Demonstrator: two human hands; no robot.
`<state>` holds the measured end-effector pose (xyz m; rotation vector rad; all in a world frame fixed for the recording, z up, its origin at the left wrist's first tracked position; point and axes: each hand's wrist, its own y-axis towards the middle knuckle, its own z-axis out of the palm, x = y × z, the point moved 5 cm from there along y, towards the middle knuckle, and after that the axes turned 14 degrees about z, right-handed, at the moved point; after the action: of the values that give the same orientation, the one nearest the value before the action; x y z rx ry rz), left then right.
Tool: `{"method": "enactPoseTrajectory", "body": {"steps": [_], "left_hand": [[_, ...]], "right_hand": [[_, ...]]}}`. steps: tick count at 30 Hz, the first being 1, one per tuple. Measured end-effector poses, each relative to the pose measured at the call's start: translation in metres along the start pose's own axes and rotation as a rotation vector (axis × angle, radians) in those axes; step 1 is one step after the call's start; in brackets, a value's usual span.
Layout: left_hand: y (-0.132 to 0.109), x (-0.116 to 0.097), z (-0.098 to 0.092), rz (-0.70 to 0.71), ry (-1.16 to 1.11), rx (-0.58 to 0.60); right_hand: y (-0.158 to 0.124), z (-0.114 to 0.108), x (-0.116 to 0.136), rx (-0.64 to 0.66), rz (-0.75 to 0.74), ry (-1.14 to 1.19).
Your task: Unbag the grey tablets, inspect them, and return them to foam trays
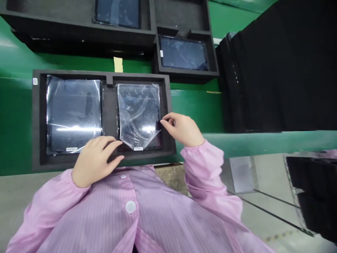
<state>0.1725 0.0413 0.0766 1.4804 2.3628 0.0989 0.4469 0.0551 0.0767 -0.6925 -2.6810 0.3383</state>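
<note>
In front of me a black foam tray (107, 116) holds two flat dark screens. The right-hand screen (139, 109) lies under clear wrinkled film (131, 123), whose lower corners look folded in to a point near a small white label (138, 149). My left hand (96, 158) is over the tray's front edge, thumb and forefinger apart beside that screen's lower left corner. At its right edge, my right hand (183, 128) is closed in a pinch; whatever its fingertips hold cannot be made out. The left-hand screen (73, 116) has glossy film and a white label (71, 149).
Behind stand more black foam trays (155, 33), with a screen (184, 52) in the right compartment and another screen (117, 12) farther left. A yellow paper strip (118, 65) lies on the green bench (195, 109). Stacked black trays (279, 77) fill the right side.
</note>
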Motion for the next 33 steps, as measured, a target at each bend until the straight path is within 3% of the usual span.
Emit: {"method": "enactPoseTrajectory", "body": {"steps": [4,8,12,15,18,22,25,29,33], "left_hand": [[0.031,-0.019,0.015,0.128,-0.059,0.077],[0.038,-0.009,0.022,0.132,-0.112,0.161],[0.038,-0.002,0.024,0.176,-0.103,0.143],[0.037,-0.003,0.028,0.232,-0.153,0.107],[0.035,-0.004,0.034,0.259,-0.266,0.102],[0.033,-0.001,0.037,0.204,-0.368,0.104],[0.032,0.001,0.037,0.178,-0.406,0.112],[0.032,-0.001,0.036,0.196,-0.370,0.081],[0.032,-0.013,0.030,0.325,-0.195,-0.037]], "right_hand": [[-0.009,0.016,-0.017,-0.102,-0.052,0.174],[-0.020,0.021,-0.017,-0.105,-0.041,0.093],[-0.018,0.017,-0.002,-0.123,0.010,-0.025],[0.004,0.009,0.019,-0.145,-0.011,-0.082],[0.045,-0.002,0.038,-0.136,-0.028,-0.131],[0.100,-0.014,0.051,-0.128,-0.048,-0.102],[0.118,-0.017,0.054,-0.135,-0.128,-0.015],[0.105,-0.025,0.054,-0.158,-0.255,0.054],[0.064,-0.043,0.043,0.065,-0.443,0.162]]}}
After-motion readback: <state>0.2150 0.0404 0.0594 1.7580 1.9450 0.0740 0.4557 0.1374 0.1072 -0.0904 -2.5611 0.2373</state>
